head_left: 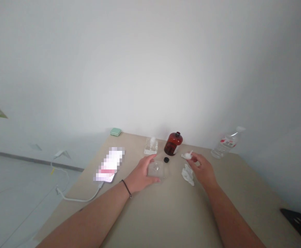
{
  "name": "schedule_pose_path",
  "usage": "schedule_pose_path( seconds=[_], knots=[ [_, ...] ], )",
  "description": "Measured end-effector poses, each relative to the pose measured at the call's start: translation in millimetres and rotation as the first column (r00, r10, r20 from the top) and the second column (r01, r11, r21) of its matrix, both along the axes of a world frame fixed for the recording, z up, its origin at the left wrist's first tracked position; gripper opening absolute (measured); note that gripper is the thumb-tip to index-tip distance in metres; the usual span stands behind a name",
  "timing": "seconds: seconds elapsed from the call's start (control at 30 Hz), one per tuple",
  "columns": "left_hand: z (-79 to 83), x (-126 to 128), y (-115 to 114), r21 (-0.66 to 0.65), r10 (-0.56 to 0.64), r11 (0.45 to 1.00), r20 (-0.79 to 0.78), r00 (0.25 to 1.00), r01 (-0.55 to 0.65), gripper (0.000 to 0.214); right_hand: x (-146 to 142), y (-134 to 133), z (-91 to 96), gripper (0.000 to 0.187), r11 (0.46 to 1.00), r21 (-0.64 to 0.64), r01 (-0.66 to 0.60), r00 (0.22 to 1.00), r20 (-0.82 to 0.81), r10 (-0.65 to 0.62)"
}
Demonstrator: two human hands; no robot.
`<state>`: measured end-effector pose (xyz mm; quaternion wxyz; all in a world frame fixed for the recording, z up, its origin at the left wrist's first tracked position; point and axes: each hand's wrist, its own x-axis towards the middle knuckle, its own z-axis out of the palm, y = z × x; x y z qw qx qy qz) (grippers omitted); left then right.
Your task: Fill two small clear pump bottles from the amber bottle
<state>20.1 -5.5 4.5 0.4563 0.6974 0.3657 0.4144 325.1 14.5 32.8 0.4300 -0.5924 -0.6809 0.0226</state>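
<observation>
Head view: the left hand point(140, 174) grasps a clear plastic box point(157, 169) near the frame's centre. The right hand point(202, 168) pinches a small white object point(187, 156) just above a crumpled tissue point(188, 175).

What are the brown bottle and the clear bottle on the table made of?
The brown bottle looks like glossy amber glass, though plastic is possible, given its shine and tint. The clear bottle seems thin plastic, going by its water-bottle shape.

Phone on white charging cable point(80, 199) at left of table point(246, 193), phone point(110, 164) screen blurred, mint-green case point(115, 132) at back edge, plastic water bottle point(225, 144) back right
</observation>
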Motion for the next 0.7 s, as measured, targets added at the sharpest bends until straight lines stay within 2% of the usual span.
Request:
schedule_pose_path(
  seconds=[0.07,0.13,0.27,0.43,0.7],
  knots=[
    [-0.2,0.1,0.0,0.003,0.002,1.0,0.003,1.0,-0.002,0.091,5.5,0.3,-4.7,0.04,0.999,-0.051,-0.005,0.98,0.197,0.015],
    [-0.8,0.1,0.3,0.005,0.005,1.0,-0.003,1.0,-0.005,0.091,5.9,0.8,-6.7,0.037,0.996,-0.083,0.041,0.928,0.372,-0.007],
    [-2.7,-0.2,0.9,0.001,0.012,1.0,-0.02,1.0,-0.012,0.092,0.8,4.0,-5.4,0.034,0.983,-0.077,0.167,0.809,0.58,-0.092],
    [-2.3,-0.1,0.8,-0.002,0.021,1.0,-0.032,0.999,-0.021,0.09,-1.8,9.3,-8.5,0.034,0.967,-0.143,0.212,0.769,0.635,-0.075],
    [-1.0,0.8,1.1,0.0,0.012,1.0,-0.024,1.0,-0.012,0.088,-0.4,16.0,-18.8,0.034,0.953,-0.27,0.137,0.839,0.543,0.034]
  ],
)
